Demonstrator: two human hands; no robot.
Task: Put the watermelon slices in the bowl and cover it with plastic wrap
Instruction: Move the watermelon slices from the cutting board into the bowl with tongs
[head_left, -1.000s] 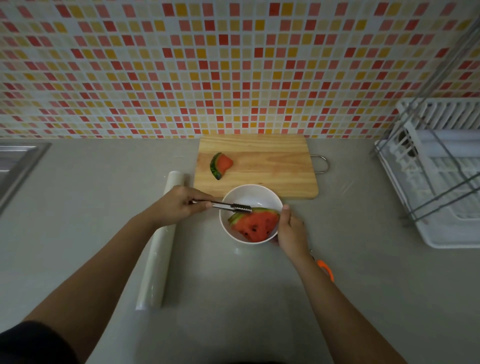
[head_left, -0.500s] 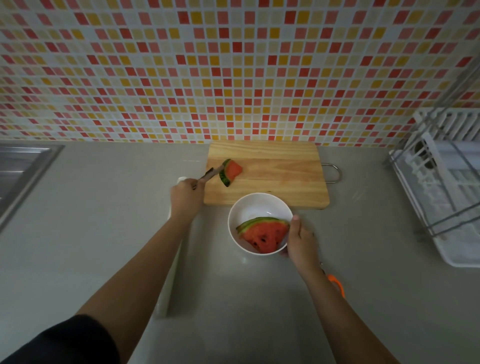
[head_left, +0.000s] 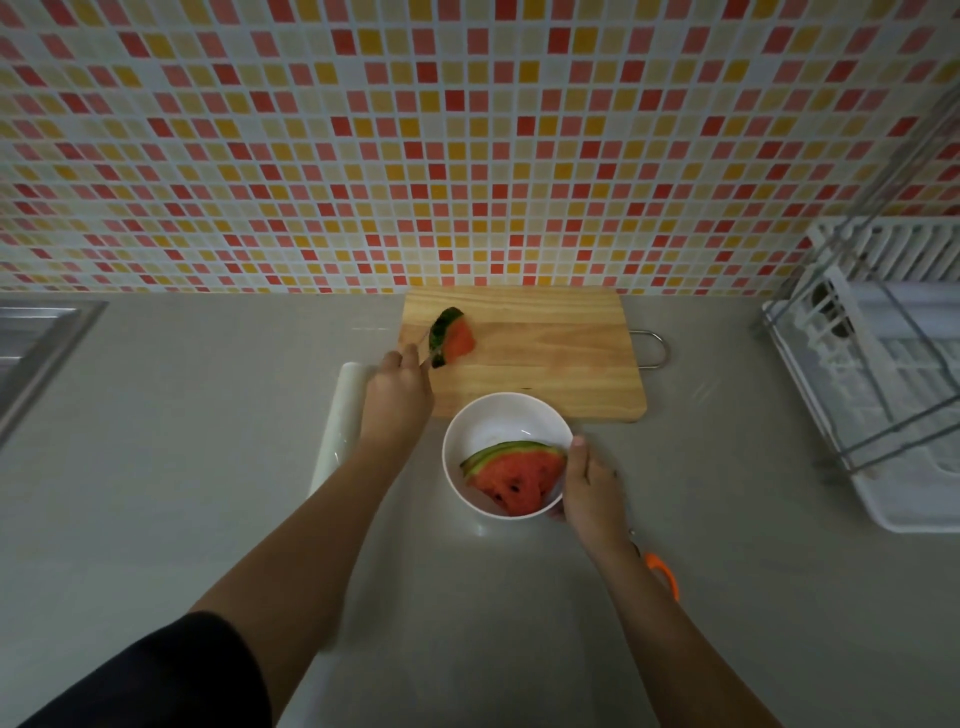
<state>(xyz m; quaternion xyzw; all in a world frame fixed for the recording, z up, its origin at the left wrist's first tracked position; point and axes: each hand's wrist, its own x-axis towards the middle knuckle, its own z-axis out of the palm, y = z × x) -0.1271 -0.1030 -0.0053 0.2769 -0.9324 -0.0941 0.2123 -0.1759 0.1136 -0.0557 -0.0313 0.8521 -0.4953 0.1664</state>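
A white bowl (head_left: 498, 415) stands on the grey counter just in front of a wooden cutting board (head_left: 550, 358). Inside it lie large watermelon slices (head_left: 514, 473), red flesh up. My right hand (head_left: 592, 483) grips the bowl's right rim. My left hand (head_left: 397, 395) holds metal tongs (head_left: 427, 357) whose tips are at a small watermelon slice (head_left: 453, 336) on the board's left part; whether the tips pinch it I cannot tell. A roll of plastic wrap (head_left: 337, 426) lies on the counter, partly under my left arm.
A white dish rack (head_left: 883, 374) with a metal frame fills the right side. Orange-handled scissors (head_left: 662, 571) lie behind my right forearm. A steel sink edge (head_left: 36, 343) shows at the far left. The tiled wall runs behind the board.
My left hand moved the tongs from the bowl up to the small slice on the board. The large slices stay in the bowl, and my right hand keeps its hold on the rim.
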